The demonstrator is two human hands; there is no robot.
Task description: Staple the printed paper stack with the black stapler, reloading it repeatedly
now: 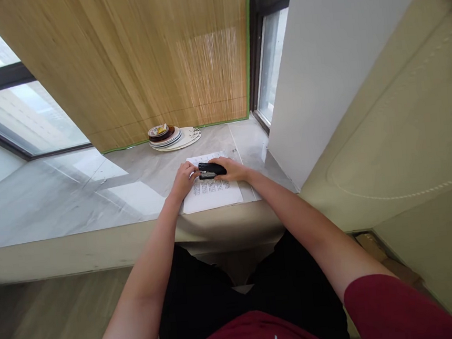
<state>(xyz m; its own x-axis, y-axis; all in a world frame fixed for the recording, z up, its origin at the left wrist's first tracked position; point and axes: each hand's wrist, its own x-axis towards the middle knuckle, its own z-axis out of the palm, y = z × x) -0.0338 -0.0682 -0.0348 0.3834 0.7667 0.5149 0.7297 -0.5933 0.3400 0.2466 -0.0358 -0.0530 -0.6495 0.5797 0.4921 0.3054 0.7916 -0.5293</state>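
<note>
A black stapler [212, 169] lies sideways above printed sheets of paper [212, 194] on the stone window sill, its jaw facing left. My right hand [230, 169] is wrapped around the stapler's rear end. At its front end, my left hand [185, 177] has its fingers bent together, touching or very close to the jaw, over the left side of the sheets. Whatever the left fingertips pinch is too small to make out. The hands and stapler cover the middle of the top sheet.
Behind the paper, a stack of plates and small dishes [163, 136] rests on an oval white plate [192, 135]. A bamboo blind [153, 60] hangs over the window at the back. On the right stands a wall [320, 66]. The sill's front edge [97, 231] runs near my legs.
</note>
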